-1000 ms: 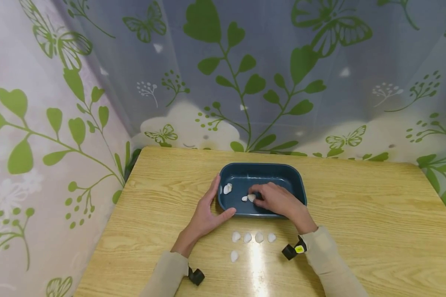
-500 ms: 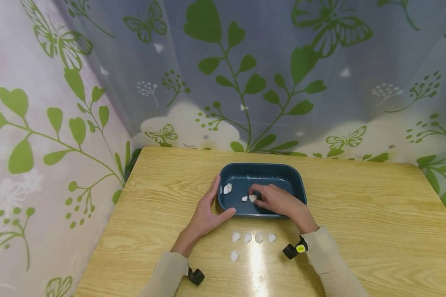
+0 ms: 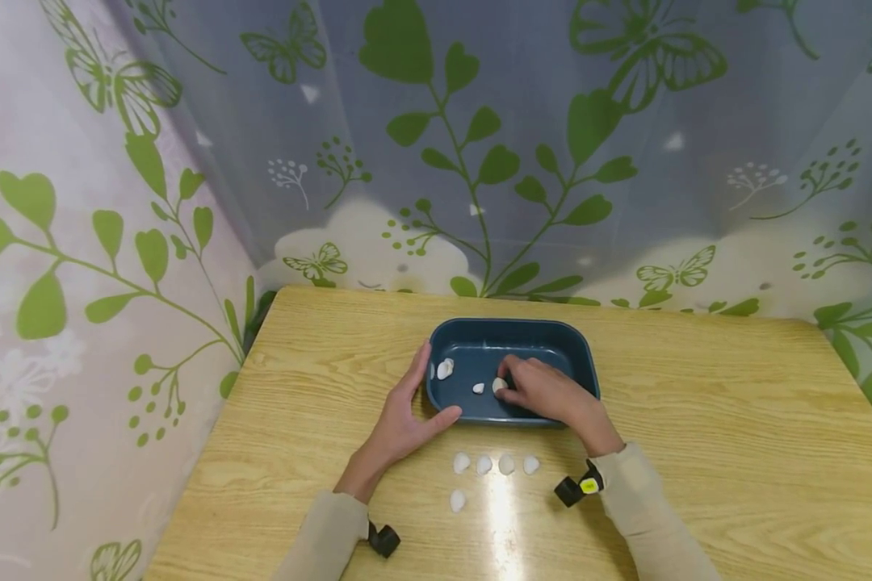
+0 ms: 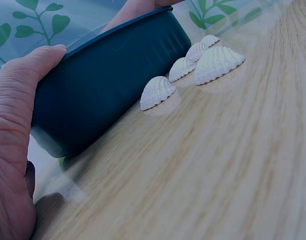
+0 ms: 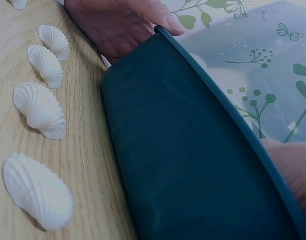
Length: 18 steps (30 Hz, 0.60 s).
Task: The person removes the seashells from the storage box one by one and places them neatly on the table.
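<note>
Head view: we log the right hand (image 3: 541, 390) inside the dark blue tray (image 3: 516, 421), thumb and index finger pinching a pale shell (image 3: 499, 386). Compared with a second ago, this shell sits farther right, and a strip of tray floor now parts it from the small shell (image 3: 478, 388) it lay against; the index finger has drawn in toward the thumb. We read this as one shell singled out, though not yet lifted clear as far as we can judge.

Left hand (image 3: 404, 425) is unchanged: fingers extended along the tray's left end, thumb at its near corner. A white clump (image 3: 445, 369) lies inside that end; one shell or two, we cannot tell. On the table (image 3: 698, 420), nearer the person, we count a row of four shells (image 3: 484, 465) and a lone shell (image 3: 457, 501) below its left end.
</note>
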Motion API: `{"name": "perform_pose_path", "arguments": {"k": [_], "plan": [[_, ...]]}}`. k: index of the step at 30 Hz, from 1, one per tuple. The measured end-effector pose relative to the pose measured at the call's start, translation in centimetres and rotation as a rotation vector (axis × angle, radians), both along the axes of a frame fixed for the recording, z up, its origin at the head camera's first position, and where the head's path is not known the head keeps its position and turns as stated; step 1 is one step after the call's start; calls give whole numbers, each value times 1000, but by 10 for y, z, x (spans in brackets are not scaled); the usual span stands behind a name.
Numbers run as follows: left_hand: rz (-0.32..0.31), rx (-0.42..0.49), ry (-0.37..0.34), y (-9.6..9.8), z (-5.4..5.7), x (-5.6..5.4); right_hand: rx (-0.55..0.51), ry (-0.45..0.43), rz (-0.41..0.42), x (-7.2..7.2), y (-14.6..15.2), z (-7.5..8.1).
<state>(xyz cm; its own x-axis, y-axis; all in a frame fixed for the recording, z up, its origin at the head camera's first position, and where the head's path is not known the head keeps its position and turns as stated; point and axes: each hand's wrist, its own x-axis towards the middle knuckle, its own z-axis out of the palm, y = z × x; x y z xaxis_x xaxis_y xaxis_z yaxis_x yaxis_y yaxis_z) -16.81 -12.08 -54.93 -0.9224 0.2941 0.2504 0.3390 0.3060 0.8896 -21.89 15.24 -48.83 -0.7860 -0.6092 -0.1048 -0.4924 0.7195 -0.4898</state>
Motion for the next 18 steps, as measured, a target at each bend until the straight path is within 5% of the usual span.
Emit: {"name": "perform_pose_path", "arguments": {"k": [18], "plan": [[6,5,-3,1,1,1,-97,68,27,23,-1,22]]}}
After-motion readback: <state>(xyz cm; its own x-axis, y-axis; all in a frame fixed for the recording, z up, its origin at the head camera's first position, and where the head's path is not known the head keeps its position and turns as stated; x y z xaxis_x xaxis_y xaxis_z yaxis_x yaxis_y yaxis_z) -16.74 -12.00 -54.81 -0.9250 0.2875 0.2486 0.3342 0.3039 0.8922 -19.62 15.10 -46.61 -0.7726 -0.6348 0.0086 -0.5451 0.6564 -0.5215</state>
